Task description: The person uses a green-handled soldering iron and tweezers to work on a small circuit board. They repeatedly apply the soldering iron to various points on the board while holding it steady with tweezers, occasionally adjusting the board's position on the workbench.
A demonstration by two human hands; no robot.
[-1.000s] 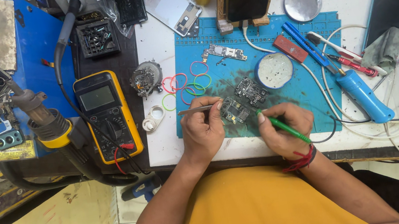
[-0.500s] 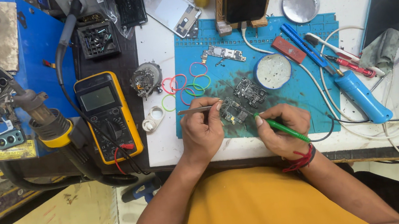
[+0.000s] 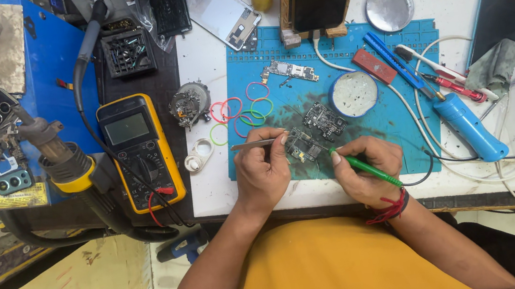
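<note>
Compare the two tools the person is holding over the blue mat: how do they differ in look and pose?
The tweezers in the left hand are bare silver metal and lie nearly level, tips pointing right; the green-handled tool in the right hand is green, with a black cord trailing from its rear, and slants up-left. The tweezers are thin and flat; the green-handled tool is rounder. Both point at the small circuit board on the blue mat.
</note>
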